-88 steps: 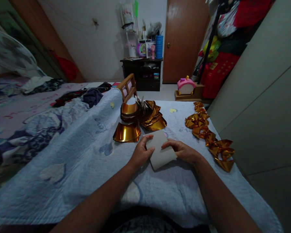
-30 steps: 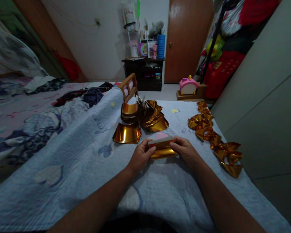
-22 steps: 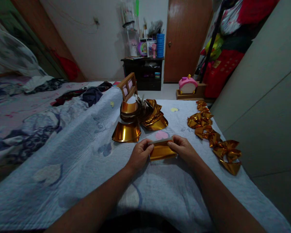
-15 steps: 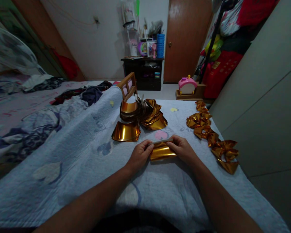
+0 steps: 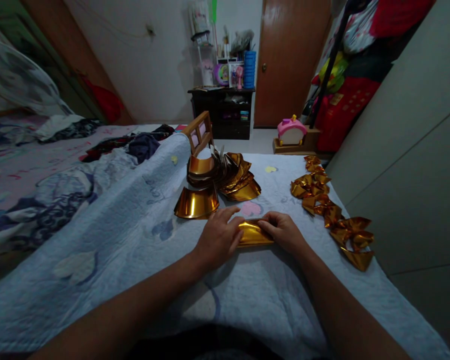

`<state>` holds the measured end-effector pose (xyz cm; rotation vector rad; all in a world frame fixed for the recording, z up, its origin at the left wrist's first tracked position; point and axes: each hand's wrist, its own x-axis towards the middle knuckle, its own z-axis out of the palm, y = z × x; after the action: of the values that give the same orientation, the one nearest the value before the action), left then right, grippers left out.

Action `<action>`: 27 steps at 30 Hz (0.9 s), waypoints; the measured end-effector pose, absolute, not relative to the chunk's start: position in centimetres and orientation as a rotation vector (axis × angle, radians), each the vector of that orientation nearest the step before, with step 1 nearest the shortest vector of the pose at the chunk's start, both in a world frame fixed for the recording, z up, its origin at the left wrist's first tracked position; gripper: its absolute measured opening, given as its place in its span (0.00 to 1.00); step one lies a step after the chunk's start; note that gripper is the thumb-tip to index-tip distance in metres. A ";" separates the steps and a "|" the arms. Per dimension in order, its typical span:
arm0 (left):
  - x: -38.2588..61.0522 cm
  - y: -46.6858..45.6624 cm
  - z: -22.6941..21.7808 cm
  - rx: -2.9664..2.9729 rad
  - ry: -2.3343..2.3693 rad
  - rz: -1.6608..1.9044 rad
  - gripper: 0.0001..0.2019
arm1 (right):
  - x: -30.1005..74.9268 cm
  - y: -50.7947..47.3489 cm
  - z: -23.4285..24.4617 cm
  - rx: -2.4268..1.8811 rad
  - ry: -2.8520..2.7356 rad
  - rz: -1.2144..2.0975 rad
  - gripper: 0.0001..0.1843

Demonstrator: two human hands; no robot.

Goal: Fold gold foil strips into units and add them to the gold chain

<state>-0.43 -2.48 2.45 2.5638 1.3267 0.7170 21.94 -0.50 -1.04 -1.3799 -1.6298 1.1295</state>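
Observation:
A folded gold foil sheet (image 5: 254, 233) lies flat on the pale blue quilt (image 5: 135, 250) in front of me. My left hand (image 5: 219, 236) rests palm down on its left end, fingers stretched flat over the fold. My right hand (image 5: 283, 231) pinches the sheet's right end with curled fingers, pressing it to the quilt. Just beyond my hands sits a pile of curved gold foil sheets (image 5: 217, 182).
A row of folded gold foil pieces (image 5: 328, 210) runs along the quilt's right edge beside a grey cabinet wall (image 5: 408, 150). A small wooden frame (image 5: 198, 132) stands behind the pile. Rumpled bedding and clothes (image 5: 60, 165) lie to the left. A dark shelf unit (image 5: 221, 112) and a door (image 5: 285, 60) stand at the back.
The sheet lay open, white side up, then was folded in half with the gold side out. Now it is pressed flat, and my left hand has slid over its left end.

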 end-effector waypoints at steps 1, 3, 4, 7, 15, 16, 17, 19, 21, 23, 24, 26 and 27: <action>-0.1 -2.2 2.1 2.590 1.304 0.720 0.10 | 21.9 -0.5 -1.0 -1.391 -1.642 1.116 0.15; 0.3 -1.6 1.3 2.531 1.285 0.764 0.11 | 22.0 -0.5 -1.0 -1.398 -1.656 1.108 0.15; 0.5 -1.3 0.9 2.458 1.290 0.804 0.13 | 22.0 -0.5 -0.9 -1.394 -1.655 1.115 0.15; 0.8 -0.6 0.2 2.166 1.288 0.861 0.16 | 22.0 -0.6 -0.6 -1.372 -1.621 1.150 0.15; 0.1 -0.3 -0.6 1.481 1.086 0.861 0.12 | 22.1 -0.8 -0.3 -1.312 -1.553 1.229 0.15; 0.1 -0.4 -0.6 1.461 1.084 0.866 0.12 | 22.1 -0.8 -0.3 -1.298 -1.555 1.240 0.15; 0.1 -0.5 -0.6 1.449 1.085 0.870 0.12 | 22.0 -0.8 -0.3 -1.283 -1.554 1.246 0.15; 0.2 -0.6 -0.5 1.453 1.089 0.878 0.12 | 22.0 -0.9 -0.2 -1.251 -1.549 1.248 0.14; 0.3 -0.8 -0.4 1.482 1.093 0.876 0.13 | 22.0 -1.0 -0.1 -1.235 -1.542 1.245 0.14; 0.4 -1.0 -0.3 1.516 1.098 0.872 0.14 | 22.0 -1.0 0.0 -1.242 -1.541 1.238 0.13; 0.4 -1.0 -0.2 1.530 1.098 0.871 0.14 | 22.0 -1.0 0.0 -1.249 -1.543 1.234 0.13; 0.3 -1.1 -0.2 1.549 1.100 0.870 0.14 | 22.0 -1.1 0.1 -1.263 -1.549 1.223 0.12; 0.2 -1.1 -0.2 1.555 1.102 0.872 0.13 | 22.0 -1.2 0.2 -1.268 -1.552 1.217 0.12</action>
<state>0.24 -1.15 -0.15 1.5546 1.1021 0.8720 22.01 -1.16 0.16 -1.2680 -1.5524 1.2170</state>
